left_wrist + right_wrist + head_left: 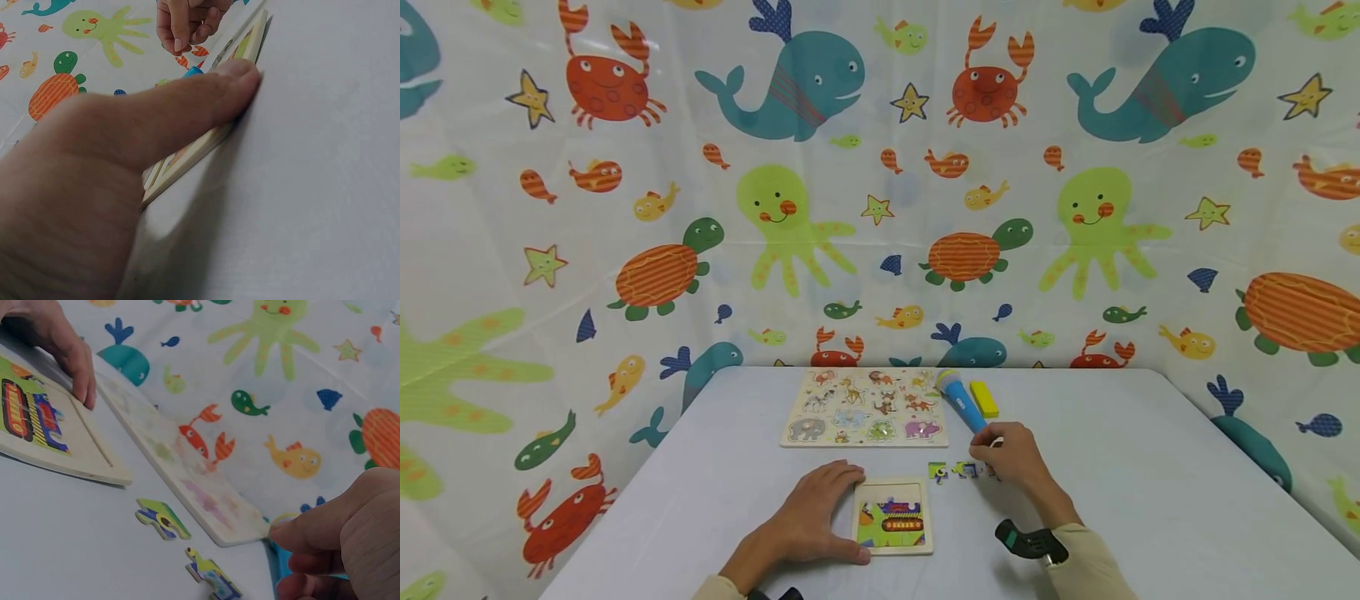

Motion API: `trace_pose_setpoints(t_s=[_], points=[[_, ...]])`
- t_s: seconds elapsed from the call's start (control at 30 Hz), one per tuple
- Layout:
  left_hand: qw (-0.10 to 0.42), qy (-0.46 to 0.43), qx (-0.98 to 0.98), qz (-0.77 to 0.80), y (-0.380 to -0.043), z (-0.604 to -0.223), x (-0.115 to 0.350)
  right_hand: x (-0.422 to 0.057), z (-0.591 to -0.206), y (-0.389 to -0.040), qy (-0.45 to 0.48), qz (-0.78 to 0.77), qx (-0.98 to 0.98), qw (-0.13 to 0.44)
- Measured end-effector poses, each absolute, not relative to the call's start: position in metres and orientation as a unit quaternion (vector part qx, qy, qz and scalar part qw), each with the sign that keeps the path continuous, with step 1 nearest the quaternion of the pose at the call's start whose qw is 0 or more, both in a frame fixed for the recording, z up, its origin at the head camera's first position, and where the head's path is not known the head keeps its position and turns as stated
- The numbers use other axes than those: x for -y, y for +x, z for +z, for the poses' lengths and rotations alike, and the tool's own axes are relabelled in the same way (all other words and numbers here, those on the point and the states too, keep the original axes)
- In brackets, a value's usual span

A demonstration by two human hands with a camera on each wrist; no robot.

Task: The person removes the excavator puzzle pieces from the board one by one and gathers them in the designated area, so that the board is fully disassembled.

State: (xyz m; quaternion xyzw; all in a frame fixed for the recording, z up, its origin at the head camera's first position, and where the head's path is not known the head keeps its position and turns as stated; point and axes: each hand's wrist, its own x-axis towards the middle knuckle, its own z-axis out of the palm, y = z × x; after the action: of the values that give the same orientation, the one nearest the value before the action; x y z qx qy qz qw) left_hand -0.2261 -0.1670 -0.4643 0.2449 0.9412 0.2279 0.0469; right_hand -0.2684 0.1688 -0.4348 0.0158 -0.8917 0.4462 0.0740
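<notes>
Puzzle tray (891, 490) lies near centre, partly filled; the left hand (816, 517) spreads along its left edge, thumb touching. The right hand (1011, 454) curls its fingers by loose pieces (937, 471) on the right; whether it pinches one, I cannot tell. Steady bracing should help.

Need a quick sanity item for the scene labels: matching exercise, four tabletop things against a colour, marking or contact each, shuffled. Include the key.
Things
1. puzzle tray
2. animal board
3. toy microphone
4. small block

Colour, marking or contact
A. plain yellow all over
B. blue handle
C. touched by the left hand
D. shows a grey elephant at its near left corner

Pairs: 1-C, 2-D, 3-B, 4-A
</notes>
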Motion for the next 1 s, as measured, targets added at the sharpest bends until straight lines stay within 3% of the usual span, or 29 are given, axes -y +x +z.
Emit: trace_pose_setpoints(t_s=[0.73, 1.0], points=[[0.049, 0.244, -0.942, 0.225, -0.226, -0.465, 0.167, -0.125, -0.429, -0.257, 0.118, 0.442, 0.888, 0.057], [0.048, 0.245, -0.942, 0.225, -0.225, -0.465, 0.166, -0.108, -0.427, -0.246, 0.170, 0.444, 0.879, 0.022]])
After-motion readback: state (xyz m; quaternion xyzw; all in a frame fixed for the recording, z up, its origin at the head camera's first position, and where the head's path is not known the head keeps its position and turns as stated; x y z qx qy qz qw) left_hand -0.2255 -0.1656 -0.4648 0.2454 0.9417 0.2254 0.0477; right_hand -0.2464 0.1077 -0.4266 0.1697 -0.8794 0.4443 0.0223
